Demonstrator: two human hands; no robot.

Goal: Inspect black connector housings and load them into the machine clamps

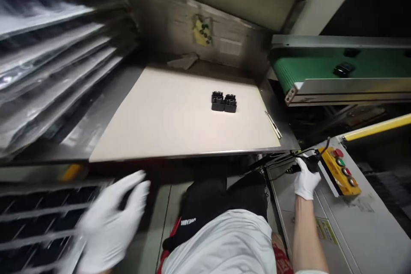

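Note:
My left hand (115, 218), in a white glove and blurred, is held out at the lower left with thumb and fingers apart and nothing between them. It is beside a tray of dark rectangular parts (35, 218). My right hand (306, 180), also gloved in white, is closed around a black corded tool (312, 163) at the bench's right corner. The tool's exact kind is unclear. A small group of black block-shaped parts (224, 103) sits on the pale sheet (160, 115) covering the bench.
Stacked trays in plastic (58, 64) rise at the left. A green conveyor belt (305, 68) carries a black part (344, 69) at the right. Below it stands a yellow button box (340, 171). A pen-like tool (273, 125) lies by the sheet's right edge.

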